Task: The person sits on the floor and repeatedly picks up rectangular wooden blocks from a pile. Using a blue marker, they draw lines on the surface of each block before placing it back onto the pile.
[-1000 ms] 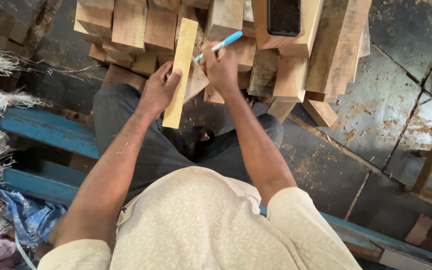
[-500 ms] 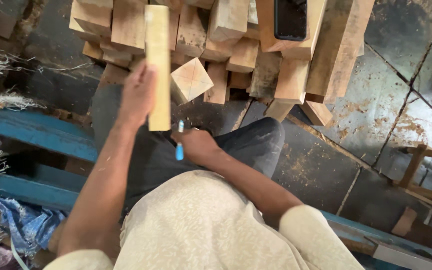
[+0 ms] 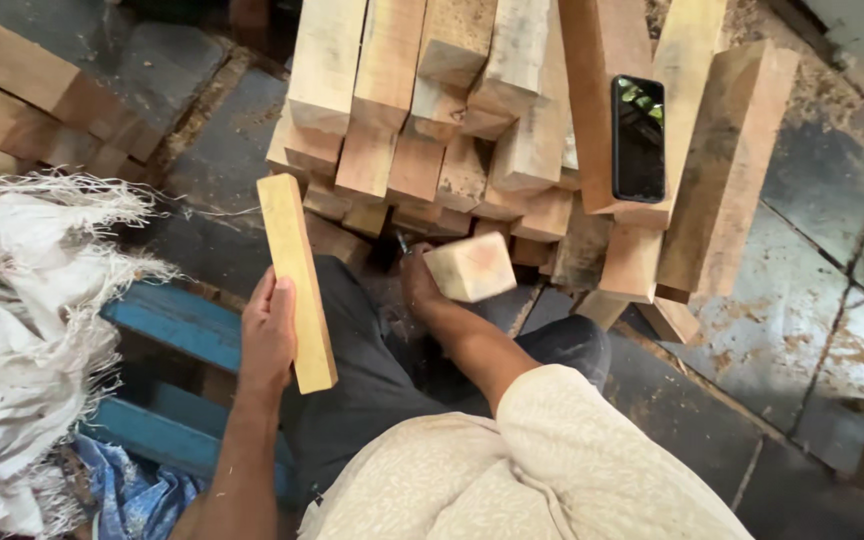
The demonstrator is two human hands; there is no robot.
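The stack of wood blocks (image 3: 512, 120) filled the upper middle of the frame, more than a dozen sawn ends facing me, too tightly packed to count exactly. One black phone (image 3: 638, 138) lay flat on a long block at the upper right of that stack. At the upper left lay a few more planks (image 3: 22, 90) on the dark floor (image 3: 812, 300), which ran bare and stained along the right side, the only open room there. A heap of frayed white sacking (image 3: 22, 330) crowded the left edge, and beneath it two blue painted boards (image 3: 172, 325) crossed toward my legs, leaving little space on that side.

My left hand (image 3: 268, 335) sat left of centre; its fingers (image 3: 282, 300) were wrapped around one long, pale yellow slat (image 3: 297, 280), held upright with its top end clear of the stack and its lower end over my dark trousers. My right hand (image 3: 422, 285), just right of centre, pressed against one small pale block (image 3: 472, 265) at the foot of the stack; a thin dark object showed just above it, but I could not tell whether those fingers were closed on anything, since the block hid them.
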